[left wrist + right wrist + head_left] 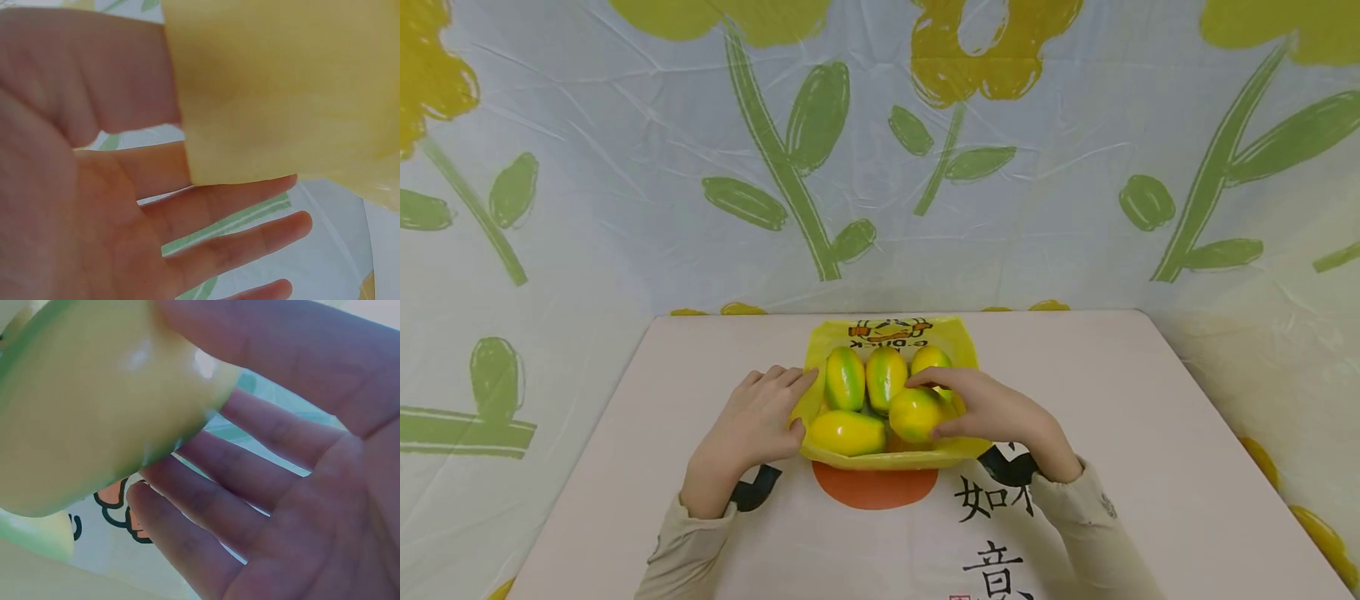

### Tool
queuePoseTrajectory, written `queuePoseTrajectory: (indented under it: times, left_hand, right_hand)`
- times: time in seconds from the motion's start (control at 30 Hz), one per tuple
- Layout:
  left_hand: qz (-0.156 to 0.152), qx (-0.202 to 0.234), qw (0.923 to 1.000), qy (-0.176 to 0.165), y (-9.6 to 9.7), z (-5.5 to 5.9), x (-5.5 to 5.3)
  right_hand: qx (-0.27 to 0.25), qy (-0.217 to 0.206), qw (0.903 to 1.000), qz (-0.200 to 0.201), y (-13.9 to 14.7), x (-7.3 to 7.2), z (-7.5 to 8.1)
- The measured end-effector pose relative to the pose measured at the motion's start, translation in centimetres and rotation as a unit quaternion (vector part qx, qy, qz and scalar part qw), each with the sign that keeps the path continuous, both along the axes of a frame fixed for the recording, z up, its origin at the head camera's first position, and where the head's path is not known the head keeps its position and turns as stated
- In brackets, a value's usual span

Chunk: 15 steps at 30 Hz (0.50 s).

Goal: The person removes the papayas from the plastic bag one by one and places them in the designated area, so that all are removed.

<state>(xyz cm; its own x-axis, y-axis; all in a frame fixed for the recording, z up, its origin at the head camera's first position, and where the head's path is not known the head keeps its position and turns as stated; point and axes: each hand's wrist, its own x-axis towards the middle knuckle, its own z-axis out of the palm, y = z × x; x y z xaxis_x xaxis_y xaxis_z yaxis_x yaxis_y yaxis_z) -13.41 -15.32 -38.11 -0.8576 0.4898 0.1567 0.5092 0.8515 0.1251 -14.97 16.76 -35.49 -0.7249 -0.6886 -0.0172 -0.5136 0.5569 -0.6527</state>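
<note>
A yellow thin-walled open container (951, 458) printed with a cartoon face holds several shiny yellow-green mangoes (887, 377). With its thumb and fingers, my right hand (996, 406) grips one mango (916, 415) at the container's right side, over the others. That held mango (119, 406) fills the upper left of the right wrist view. My left hand (765, 414) touches the container's left edge, thumb and forefinger spread apart. In the left wrist view, the yellow wall (275, 94) hides the tips of that thumb and forefinger, while the other fingers (244, 244) extend straight beside it.
The container stands near the middle of a pale table (1090, 367) with dark brushed characters (992, 571) and an orange-red shape (876, 487) on its surface. A white cloth with printed flowers (647, 217) hangs behind and along both sides.
</note>
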Motion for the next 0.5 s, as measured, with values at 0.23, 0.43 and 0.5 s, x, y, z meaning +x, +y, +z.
queuePoseTrajectory:
  times: [0.23, 0.43, 0.5]
  left_hand:
    - [0.001, 0.001, 0.9998, -0.02, 0.1, -0.1, 0.0]
    - [0.005, -0.003, 0.9999, -0.016, 0.0, -0.1, 0.1]
    - [0.005, -0.004, 0.9999, -0.015, -0.1, 0.0, 0.0]
  right_hand:
    - [-0.083, -0.004, 0.9965, -0.011, 0.9, 0.3, -0.5]
    - [-0.128, -0.004, 0.9916, -0.023, 1.5, 0.1, -0.8]
    - [-0.147, -0.005, 0.9886, -0.031, 1.7, 0.0, -0.8]
